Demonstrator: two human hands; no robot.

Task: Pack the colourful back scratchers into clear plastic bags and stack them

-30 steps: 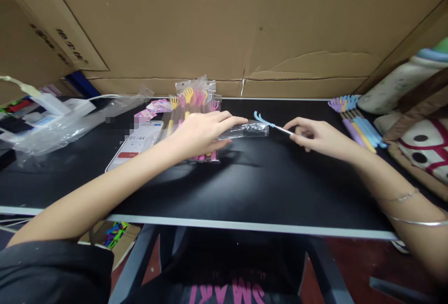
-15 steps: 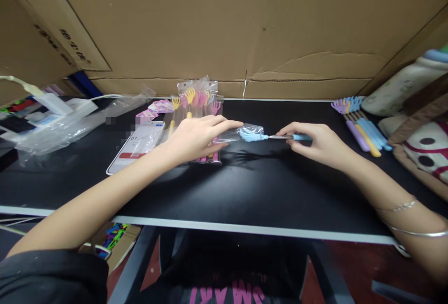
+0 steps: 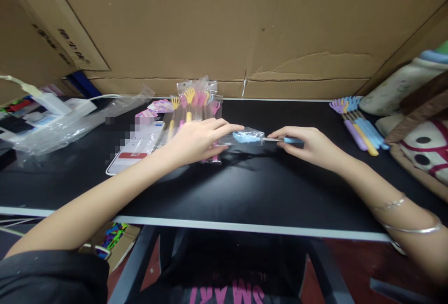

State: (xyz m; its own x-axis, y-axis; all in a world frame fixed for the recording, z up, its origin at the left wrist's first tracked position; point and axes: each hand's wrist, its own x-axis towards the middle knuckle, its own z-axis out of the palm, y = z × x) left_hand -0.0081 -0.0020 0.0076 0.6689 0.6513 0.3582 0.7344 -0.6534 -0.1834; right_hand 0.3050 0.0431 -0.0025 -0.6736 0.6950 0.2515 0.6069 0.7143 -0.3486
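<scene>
Right hand [image 3: 311, 148] pinches blue scratcher [image 3: 293, 140] handle, left hand [image 3: 196, 138] pinches clear bag [image 3: 257, 131] mouth. Head inside, handle not yet. Loose scratchers [image 3: 360, 127], worktop's far-right corner.

You sit at a small packing station: a black table [image 3: 245, 192] walled by cardboard sheets [image 3: 224, 29], with bagged scratchers [image 3: 194, 96] and loose scratchers [image 3: 360, 124] stacked on it.

— What sits on the black tabletop [image 3: 245, 192]?
— A white-cased phone [image 3: 135, 150] at left, near crumpled clear plastic bags [image 3: 66, 124].
— And right?
— A loose bundle of pastel claw-headed scratchers [image 3: 357, 122], near the brown cardboard wall [image 3: 224, 29].
</scene>
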